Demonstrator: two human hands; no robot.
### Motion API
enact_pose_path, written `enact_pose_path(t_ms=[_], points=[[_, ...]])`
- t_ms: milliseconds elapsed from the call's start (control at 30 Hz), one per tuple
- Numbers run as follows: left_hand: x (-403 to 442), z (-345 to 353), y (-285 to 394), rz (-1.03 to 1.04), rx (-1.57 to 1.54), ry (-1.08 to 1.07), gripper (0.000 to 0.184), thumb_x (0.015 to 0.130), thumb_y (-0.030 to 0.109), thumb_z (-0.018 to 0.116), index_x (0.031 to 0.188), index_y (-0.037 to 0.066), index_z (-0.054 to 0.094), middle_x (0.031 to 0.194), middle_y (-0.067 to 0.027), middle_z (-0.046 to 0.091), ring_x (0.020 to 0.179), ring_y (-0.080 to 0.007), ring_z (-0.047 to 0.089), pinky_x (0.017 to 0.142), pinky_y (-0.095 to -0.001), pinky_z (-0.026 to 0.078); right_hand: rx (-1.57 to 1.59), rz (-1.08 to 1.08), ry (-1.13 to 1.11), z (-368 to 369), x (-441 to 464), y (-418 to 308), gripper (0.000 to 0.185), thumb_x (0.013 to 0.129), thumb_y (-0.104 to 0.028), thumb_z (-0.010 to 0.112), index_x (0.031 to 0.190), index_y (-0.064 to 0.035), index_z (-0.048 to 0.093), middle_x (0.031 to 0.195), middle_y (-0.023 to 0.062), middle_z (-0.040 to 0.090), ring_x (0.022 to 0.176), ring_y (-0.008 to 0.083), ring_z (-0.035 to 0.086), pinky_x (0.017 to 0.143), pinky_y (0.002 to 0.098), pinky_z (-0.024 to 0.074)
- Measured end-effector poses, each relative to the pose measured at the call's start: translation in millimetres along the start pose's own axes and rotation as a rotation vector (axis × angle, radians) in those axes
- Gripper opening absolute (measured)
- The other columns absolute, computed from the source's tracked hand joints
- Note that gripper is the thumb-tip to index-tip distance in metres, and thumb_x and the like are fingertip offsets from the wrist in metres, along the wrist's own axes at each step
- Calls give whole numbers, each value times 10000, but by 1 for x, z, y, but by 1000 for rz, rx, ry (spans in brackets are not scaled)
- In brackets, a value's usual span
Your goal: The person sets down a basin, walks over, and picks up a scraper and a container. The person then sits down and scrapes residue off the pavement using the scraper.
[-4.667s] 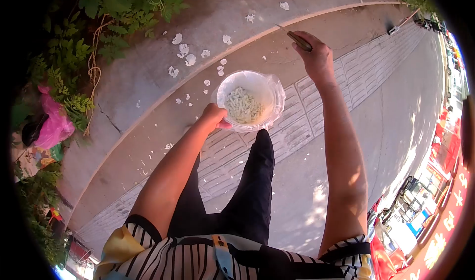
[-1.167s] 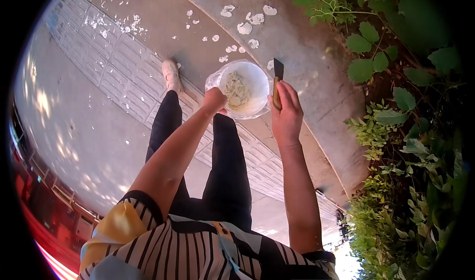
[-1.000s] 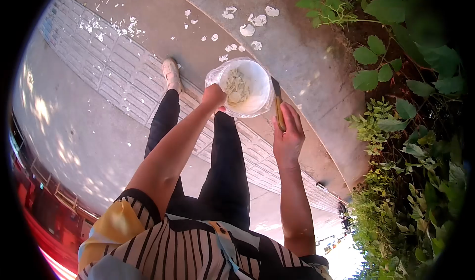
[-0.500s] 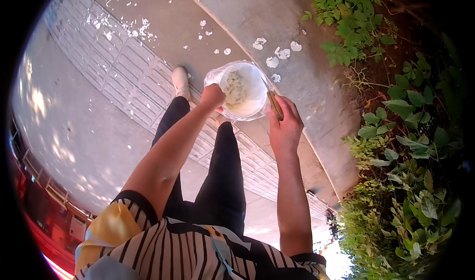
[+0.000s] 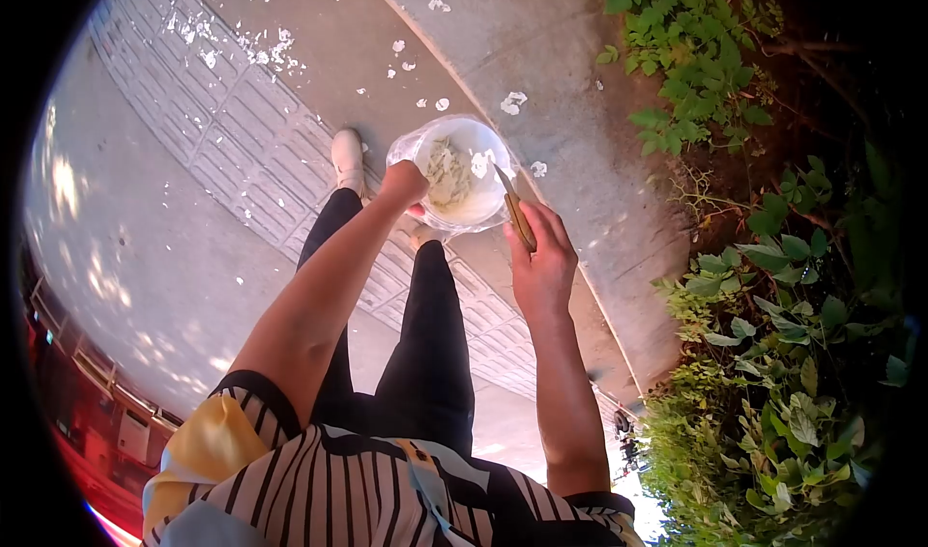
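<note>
At centre, the bucket (image 5: 482, 203) is showing smooth plastic, its crinkled bag (image 5: 400, 148) glistening. The scraper's handle (image 5: 519, 224) is looking wooden, its blade (image 5: 504, 181) metallic. At bottom, the shirt (image 5: 314, 484) is showing cloth; upper left, paving (image 5: 184, 93) is looking ridged.

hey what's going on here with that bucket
A person is holding a white bucket by its rim with the left hand. The right hand grips a wooden-handled scraper, its blade over the bucket's opening with white flakes at the tip. Pale scraps lie inside, and white patches dot the pavement.
</note>
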State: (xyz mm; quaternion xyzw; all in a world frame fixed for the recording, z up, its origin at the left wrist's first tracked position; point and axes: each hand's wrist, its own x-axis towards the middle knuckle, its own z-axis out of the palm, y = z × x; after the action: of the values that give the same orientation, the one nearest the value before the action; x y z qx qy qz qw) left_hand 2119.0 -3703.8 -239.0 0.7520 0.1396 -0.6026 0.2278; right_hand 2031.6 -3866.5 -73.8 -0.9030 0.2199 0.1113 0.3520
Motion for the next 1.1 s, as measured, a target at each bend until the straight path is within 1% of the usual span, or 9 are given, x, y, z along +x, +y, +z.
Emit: enact_pose_path(t_ms=[133,333,400,533,600,700,933,1033,1100], points=[[2,-2,-7,12,-8,2,226,803,41,487,909,-120,603,805,-225,659,545,-258,667,456,-318,548,-2,-95,191,-18,57,-2,325,791,-46,657,1102,2,572,1095,128,582,977,305,595,787,365,509],[24,0,-25,138,138,123,222,804,50,492,883,-126,601,754,-228,656,539,-252,666,469,-317,552,-38,-207,74,16,52,-14,364,785,-46,660,1126,-21,538,1118,102,544,980,306,589,772,368,514],[14,-9,-16,62,36,66,221,803,50,494,887,-124,601,747,-225,657,538,-253,665,480,-317,554,-11,-140,-17,16,15,-21,361,786,-30,659,1129,-12,547,1117,112,547,985,293,591,783,358,517],[4,-16,-6,-16,-48,4,223,800,47,492,893,-125,600,741,-225,657,533,-255,664,492,-317,556,16,70,257,-4,6,16,357,798,-11,646,1145,-1,560,1123,126,551,984,275,591,806,340,514],[7,-10,-12,31,9,49,223,799,46,492,899,-120,602,768,-228,659,537,-253,665,496,-319,557,-19,131,214,1,2,22,362,798,-29,653,1146,-7,558,1122,126,552,988,283,589,806,346,512],[13,-14,-14,9,8,17,233,792,59,504,912,-111,608,833,-238,659,611,-274,677,553,-336,563,30,-7,9,10,-19,-5,361,795,-59,667,1136,-9,558,1103,125,554,985,294,585,808,362,503],[26,-29,-35,54,117,150,261,771,120,540,903,-87,630,866,-243,655,858,-342,654,722,-381,534,81,-223,256,14,97,-52,347,778,-15,671,1112,-1,573,1093,113,558,963,279,594,766,355,520],[29,-55,-38,79,180,148,250,769,134,546,870,-74,641,842,-239,655,835,-331,658,699,-385,531,60,-391,283,32,160,-79,354,749,-2,683,1088,-8,577,1069,92,555,930,274,604,750,358,527],[45,-63,-51,49,11,151,249,765,143,552,854,-71,644,844,-239,653,825,-331,658,698,-387,526,-22,-432,229,51,182,-87,366,737,12,679,1086,-9,573,1068,87,547,918,277,607,742,356,529]])
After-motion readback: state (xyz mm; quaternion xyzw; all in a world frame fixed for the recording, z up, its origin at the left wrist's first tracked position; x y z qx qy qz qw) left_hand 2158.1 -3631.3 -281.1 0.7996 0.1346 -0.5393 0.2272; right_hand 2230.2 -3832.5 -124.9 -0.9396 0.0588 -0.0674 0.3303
